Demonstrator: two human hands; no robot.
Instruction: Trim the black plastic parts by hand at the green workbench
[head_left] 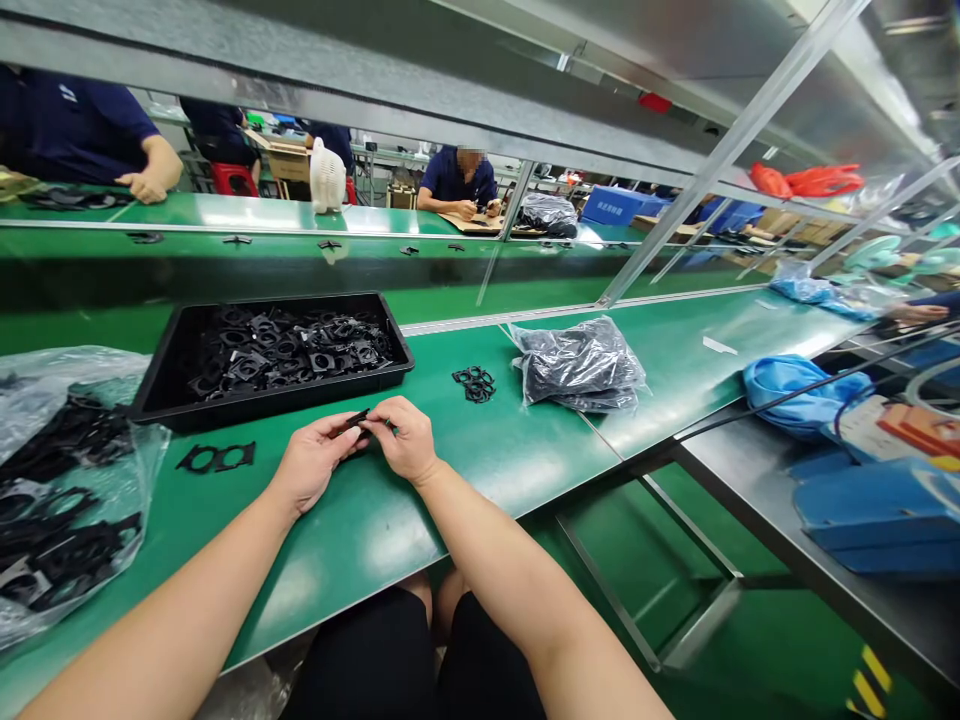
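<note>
Over the green bench my left hand [311, 460] and my right hand [405, 435] meet, both closed on one small black plastic part [361, 418]. Fingers cover most of it, so its full shape is hidden. To the left of my hands, a black double-ring bracket [217, 458] lies flat on the bench. Behind them stands a black tray [281, 400] heaped with similar black ring parts [289, 350]. A few more black ring pieces [474, 384] lie in a small group to the right.
An open clear bag [154, 470] of black parts lies at the left edge. A sealed plastic bag [581, 362] of dark parts rests to the right. Beyond is a conveyor [277, 270] with spaced parts. Co-workers sit across it. A metal side table [750, 470] holds a blue machine [885, 510].
</note>
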